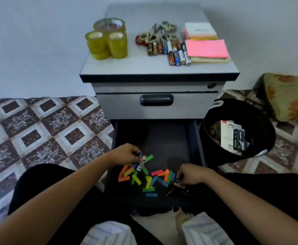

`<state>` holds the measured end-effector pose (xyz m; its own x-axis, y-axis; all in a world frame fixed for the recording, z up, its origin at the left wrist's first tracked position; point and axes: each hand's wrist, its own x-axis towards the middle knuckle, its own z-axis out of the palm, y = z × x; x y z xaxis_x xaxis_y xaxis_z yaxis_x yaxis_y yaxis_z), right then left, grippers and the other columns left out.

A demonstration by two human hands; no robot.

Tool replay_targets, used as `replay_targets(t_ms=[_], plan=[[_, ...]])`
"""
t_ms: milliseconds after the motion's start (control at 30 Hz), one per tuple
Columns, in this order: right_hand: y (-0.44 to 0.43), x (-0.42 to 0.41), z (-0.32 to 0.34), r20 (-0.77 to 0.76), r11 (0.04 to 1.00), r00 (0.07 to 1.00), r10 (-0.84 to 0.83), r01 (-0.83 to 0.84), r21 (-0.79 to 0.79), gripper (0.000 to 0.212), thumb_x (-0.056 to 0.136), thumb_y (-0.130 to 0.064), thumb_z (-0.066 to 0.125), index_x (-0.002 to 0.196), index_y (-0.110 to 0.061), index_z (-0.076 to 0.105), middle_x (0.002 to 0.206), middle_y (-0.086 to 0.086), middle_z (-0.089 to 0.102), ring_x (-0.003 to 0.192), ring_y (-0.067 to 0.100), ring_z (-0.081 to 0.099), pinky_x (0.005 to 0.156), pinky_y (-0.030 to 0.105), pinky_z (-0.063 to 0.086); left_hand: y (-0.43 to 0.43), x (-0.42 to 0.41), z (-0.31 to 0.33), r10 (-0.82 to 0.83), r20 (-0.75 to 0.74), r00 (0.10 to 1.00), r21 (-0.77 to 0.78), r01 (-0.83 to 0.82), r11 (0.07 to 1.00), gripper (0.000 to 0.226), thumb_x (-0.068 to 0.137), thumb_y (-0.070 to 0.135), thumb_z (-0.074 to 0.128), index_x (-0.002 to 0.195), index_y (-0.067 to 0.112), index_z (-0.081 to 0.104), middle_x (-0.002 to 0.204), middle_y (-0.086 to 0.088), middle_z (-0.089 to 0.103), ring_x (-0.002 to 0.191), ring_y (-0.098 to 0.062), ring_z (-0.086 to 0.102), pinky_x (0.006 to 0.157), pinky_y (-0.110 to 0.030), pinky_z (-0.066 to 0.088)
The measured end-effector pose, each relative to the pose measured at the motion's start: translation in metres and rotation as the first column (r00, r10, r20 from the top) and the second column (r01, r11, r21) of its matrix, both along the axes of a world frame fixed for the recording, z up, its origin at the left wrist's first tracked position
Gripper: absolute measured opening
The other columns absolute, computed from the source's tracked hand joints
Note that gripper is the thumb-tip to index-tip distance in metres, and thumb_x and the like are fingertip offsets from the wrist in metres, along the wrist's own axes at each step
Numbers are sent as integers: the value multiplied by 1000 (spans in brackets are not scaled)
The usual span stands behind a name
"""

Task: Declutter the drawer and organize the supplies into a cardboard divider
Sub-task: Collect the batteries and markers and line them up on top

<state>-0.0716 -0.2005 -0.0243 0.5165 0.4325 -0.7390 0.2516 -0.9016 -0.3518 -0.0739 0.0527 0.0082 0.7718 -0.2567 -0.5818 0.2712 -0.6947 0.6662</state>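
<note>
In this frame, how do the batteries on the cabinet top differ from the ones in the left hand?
The sorted batteries lie side by side in rows on the cabinet top, untouched; the held batteries are gripped by the left hand over the open drawer. The sorted batteries are many; the held batteries only a few. Both are small cylinders with coloured labels.

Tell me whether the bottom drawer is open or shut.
Open: the bottom drawer is pulled out, its dark floor and coloured strips exposed.

Single head-worn wide view, forward and down, close above the open drawer point(169, 138), cabinet point(144, 67) ahead.
</note>
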Motion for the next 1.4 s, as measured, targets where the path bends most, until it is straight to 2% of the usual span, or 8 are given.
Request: replay_targets(t_ms=[133, 400, 633, 833, 900, 1067, 1200, 1400], plan=[[-2, 36, 82, 127, 962, 981, -145, 110, 249, 14, 83, -23, 67, 71, -27, 64, 60, -11, 56, 53, 0, 50, 56, 18, 38, -12, 25, 77, 132, 120, 984, -163, -111, 980, 5, 87, 7, 62, 84, 11, 61, 75, -3, 60, 65, -7, 59, 63, -15, 52], [33, 91, 244, 317, 711, 764, -561, 249, 658, 18, 87, -23, 64, 74, -10, 64, 59, 0, 55, 54, 13, 47, 54, 25, 38, -33, 93, 213, 421, 384, 822, -295, -322, 899, 12, 84, 9, 66, 89, 15, 57, 80, -8, 63, 66, -14, 57, 55, -21, 48], [86, 145, 256, 539, 806, 623, -567, 286, 518, 14, 81, -10, 61, 70, -8, 54, 59, 5, 51, 52, 18, 49, 46, 22, 35, -39, 131, 216, 440, 385, 811, -102, -436, 894, 22, 81, 7, 68, 70, 10, 49, 61, -8, 52, 47, -14, 50, 44, -22, 36], [102, 161, 247, 627, 850, 577, -523, 297, 436, 7, 87, -6, 54, 93, -5, 51, 95, 16, 51, 106, 31, 54, 66, 27, 37, -36, 141, 209, 438, 438, 785, -57, -462, 885, 38, 81, 11, 70, 58, 8, 40, 54, -11, 47, 44, -19, 45, 44, -27, 43], [104, 164, 246, 656, 867, 569, -496, 287, 407, 20, 88, -8, 56, 107, -3, 54, 107, 19, 56, 107, 32, 52, 66, 27, 37, -33, 140, 211, 388, 477, 788, -19, -433, 901, 34, 83, 16, 69, 61, 8, 43, 60, -12, 53, 53, -23, 53, 59, -34, 54], [104, 170, 245, 674, 866, 547, -496, 259, 428, 25, 84, -5, 60, 66, -9, 43, 67, 6, 47, 75, 24, 51, 47, 25, 30, -25, 132, 213, 223, 545, 808, 82, -316, 945, 12, 86, 17, 63, 82, 9, 56, 93, -18, 67, 87, -30, 66, 81, -36, 55], [96, 172, 241, 684, 856, 525, -507, 211, 473, 12, 83, -1, 58, 92, -1, 65, 93, 12, 67, 91, 26, 60, 92, 36, 46, -18, 123, 206, 44, 604, 796, 234, -230, 945, 49, 78, 31, 74, 120, 13, 56, 111, -7, 62, 101, -21, 59, 86, -29, 47], [79, 154, 236, 744, 922, 581, -331, 30, 386, 29, 88, -8, 53, 113, -13, 67, 118, 8, 64, 98, 22, 60, 82, 25, 45, -15, 122, 194, 26, 688, 725, 207, -230, 951, 42, 80, 28, 72, 117, 14, 59, 109, -4, 63, 92, -13, 54, 75, -21, 41]])
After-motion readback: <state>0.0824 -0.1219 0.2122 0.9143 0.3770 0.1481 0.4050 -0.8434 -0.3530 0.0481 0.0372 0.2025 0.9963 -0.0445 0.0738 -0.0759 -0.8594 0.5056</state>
